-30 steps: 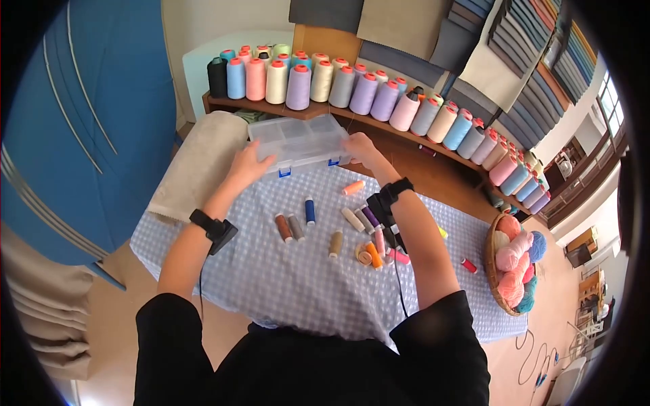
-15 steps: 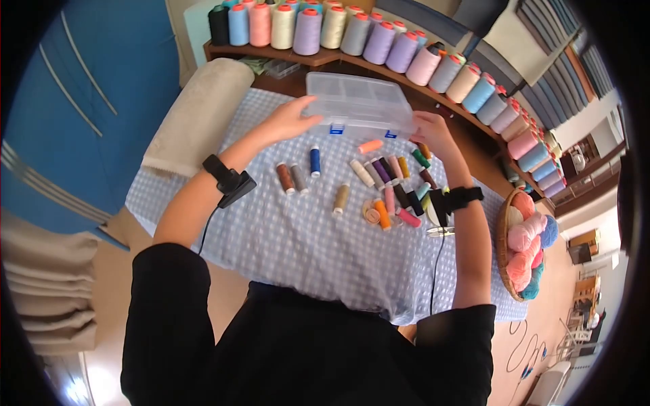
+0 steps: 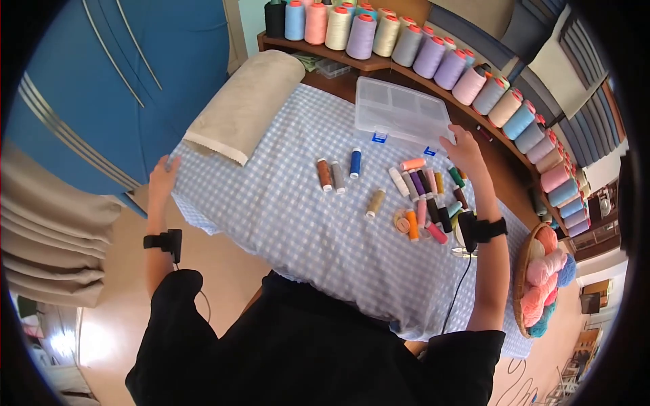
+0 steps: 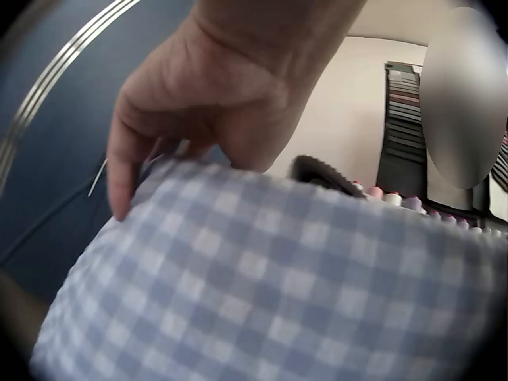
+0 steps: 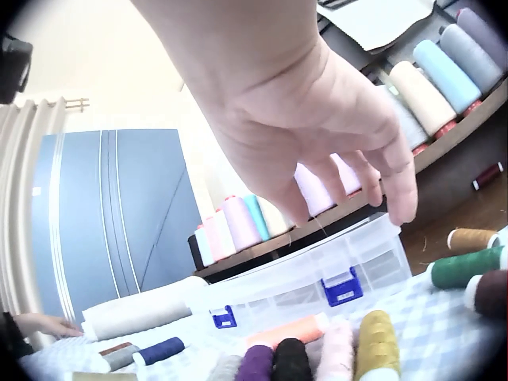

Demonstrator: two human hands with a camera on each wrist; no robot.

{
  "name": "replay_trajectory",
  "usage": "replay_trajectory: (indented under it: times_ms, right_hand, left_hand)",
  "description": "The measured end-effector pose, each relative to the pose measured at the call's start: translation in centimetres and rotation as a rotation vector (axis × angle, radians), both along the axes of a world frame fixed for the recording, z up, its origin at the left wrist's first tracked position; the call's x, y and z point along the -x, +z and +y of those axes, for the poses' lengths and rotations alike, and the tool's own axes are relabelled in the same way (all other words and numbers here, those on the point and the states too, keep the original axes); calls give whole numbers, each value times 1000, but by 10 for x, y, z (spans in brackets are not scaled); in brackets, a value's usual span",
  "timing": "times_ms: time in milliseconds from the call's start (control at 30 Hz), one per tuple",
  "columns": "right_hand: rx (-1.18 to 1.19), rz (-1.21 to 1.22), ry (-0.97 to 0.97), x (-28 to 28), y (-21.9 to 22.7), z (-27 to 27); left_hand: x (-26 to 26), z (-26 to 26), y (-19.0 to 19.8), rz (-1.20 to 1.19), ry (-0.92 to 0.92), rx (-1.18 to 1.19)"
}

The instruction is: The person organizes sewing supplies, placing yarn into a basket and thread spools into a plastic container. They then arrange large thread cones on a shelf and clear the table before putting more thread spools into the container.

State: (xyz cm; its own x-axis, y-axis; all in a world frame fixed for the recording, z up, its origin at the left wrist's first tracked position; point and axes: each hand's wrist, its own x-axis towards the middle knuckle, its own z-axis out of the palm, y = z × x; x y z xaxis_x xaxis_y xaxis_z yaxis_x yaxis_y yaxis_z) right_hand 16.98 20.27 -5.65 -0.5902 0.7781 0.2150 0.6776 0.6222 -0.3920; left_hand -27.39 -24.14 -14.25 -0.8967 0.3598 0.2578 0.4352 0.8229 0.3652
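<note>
A clear plastic compartment box (image 3: 401,111) with blue latches (image 5: 343,287) lies at the back of the checked tablecloth (image 3: 271,216), its lid down. My right hand (image 3: 467,152) hovers over the box's right front corner, fingers loosely bent and fingertips right at the lid's edge. At the table's left corner is my left hand (image 3: 162,179); in the left wrist view its fingers (image 4: 121,178) hang over the cloth's edge, some hidden behind it. Several thread spools, among them a blue spool (image 3: 355,163), a brown spool (image 3: 324,175) and a tan spool (image 3: 376,202), lie in front of the box.
A rolled beige fabric (image 3: 247,105) lies along the left back edge. Large thread cones (image 3: 361,37) line a wooden shelf behind the table. A basket of yarn balls (image 3: 521,287) stands at the right, and a blue cabinet (image 3: 135,88) at the left.
Both hands held the box above the table; it has come down onto the cloth. My left hand has let go and moved left to the table's corner. The right hand stays by the box.
</note>
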Motion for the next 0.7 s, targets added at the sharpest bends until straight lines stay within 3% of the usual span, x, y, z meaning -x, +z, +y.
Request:
replay_trajectory:
  times_ms: [67, 200, 300, 467, 500, 567, 633, 667, 700]
  right_hand:
    - [-61, -97, -119, 4, -9, 0]
    - [-83, -89, -86, -3, -28, 10]
    - [-116, -71, -63, -6, -32, 8]
    - [-170, -115, -86, -10, -27, 1]
    - [-173, -107, -91, -9, -21, -1]
    - [-82, -125, -241, -8, -13, -3]
    - [-95, -111, -283, -9, -19, 3]
    - [-109, -100, -313, -11, -21, 9]
    - [95, -19, -384, -11, -28, 21]
  left_hand:
    - [4, 1, -11, -19, -5, -164]
    - [20, 0, -19, 44, -38, -191]
    - [22, 1, -15, -71, -36, -183]
    - [54, -6, -35, -44, -164, -219]
    - [40, 2, -20, -36, -169, -222]
    - [-2, 28, 14, 463, -163, -212]
    - [-60, 66, 65, 206, -391, -429]
    - [-88, 86, 82, 71, -517, -414]
    - [-111, 108, 92, -60, -641, -398]
